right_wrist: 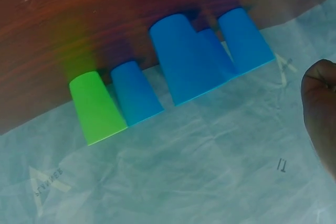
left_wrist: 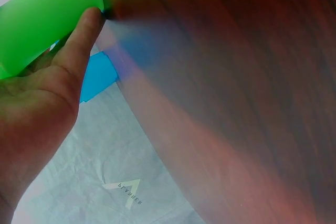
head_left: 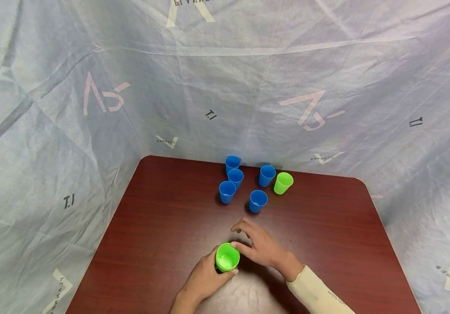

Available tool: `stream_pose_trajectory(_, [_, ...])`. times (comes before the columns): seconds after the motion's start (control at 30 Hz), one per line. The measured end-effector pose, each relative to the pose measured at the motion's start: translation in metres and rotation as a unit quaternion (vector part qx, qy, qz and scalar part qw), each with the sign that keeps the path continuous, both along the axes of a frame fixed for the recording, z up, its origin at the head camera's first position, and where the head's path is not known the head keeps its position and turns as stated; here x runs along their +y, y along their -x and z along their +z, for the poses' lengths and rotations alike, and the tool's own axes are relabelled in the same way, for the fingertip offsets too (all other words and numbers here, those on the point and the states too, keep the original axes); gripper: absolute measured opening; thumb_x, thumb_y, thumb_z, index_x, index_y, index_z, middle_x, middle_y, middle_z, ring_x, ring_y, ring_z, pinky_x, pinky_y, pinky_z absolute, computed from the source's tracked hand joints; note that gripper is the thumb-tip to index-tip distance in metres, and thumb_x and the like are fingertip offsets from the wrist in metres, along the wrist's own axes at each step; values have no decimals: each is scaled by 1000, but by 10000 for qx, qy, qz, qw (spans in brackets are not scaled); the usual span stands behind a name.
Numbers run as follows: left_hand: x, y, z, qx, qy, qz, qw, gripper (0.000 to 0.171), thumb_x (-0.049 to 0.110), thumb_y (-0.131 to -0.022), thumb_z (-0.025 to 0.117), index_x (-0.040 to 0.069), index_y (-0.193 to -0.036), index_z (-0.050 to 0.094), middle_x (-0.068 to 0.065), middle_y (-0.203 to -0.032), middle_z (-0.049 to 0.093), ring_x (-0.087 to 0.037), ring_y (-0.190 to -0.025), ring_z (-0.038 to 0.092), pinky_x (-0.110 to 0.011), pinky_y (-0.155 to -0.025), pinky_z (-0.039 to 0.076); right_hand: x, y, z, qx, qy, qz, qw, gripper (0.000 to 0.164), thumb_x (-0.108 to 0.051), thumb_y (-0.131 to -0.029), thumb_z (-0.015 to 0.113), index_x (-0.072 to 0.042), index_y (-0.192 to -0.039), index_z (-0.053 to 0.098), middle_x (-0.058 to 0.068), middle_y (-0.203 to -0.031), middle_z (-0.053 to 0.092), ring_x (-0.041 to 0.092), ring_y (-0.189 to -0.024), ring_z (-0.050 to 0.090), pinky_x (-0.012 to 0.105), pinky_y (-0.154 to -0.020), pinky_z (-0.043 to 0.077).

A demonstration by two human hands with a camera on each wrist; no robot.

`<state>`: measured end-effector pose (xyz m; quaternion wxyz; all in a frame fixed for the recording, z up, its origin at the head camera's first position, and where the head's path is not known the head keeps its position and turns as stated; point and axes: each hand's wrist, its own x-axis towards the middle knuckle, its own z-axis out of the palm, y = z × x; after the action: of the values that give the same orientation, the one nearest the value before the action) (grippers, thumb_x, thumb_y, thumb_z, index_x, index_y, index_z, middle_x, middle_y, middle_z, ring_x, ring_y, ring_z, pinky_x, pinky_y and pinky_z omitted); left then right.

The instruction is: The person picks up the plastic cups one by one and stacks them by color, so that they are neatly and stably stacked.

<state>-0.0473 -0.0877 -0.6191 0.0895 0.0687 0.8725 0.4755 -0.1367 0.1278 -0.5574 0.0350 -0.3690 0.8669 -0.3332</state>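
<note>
Near the front of the table, my left hand grips stacked green cups, with a second rim line showing just under the top one. The left wrist view shows the thumb lying along the green wall. My right hand hovers at the right of the stack, fingers loosely bent and thumb tip right at the rim. Beyond it, a blue cup stands upright. Only part of the right hand shows at the edge of the right wrist view.
Towards the back of the dark red table stand several more upright blue cups, some close together. One green cup is beside a blue cup at the back right. Grey printed cloth hangs behind and along both sides.
</note>
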Motion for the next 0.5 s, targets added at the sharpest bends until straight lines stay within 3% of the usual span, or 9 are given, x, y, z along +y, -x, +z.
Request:
stream_pose_trajectory(0.23, [0, 0, 0, 7, -27, 57, 10000, 65, 48, -86, 86, 24, -140, 58, 9, -119, 75, -9, -111, 70, -39, -94, 58, 10, 11, 6, 44, 52, -341, 9994, 29, -42, -103, 67, -25, -127, 65, -13, -118, 60, 4, -102, 55, 34, -88, 57])
stream_pose_trajectory(0.5, [0, 0, 0, -66, 1, 74, 10000, 69, 56, -85, 84, 25, -141, 58, 10, -119, 75, -7, -110, 70, -39, -95, 58, 22, 26, 13, 39, -131, -841, 9964, 31, -42, -104, 66, -21, -126, 66, -7, -123, 64, 15, -114, 62, 42, -98, 57])
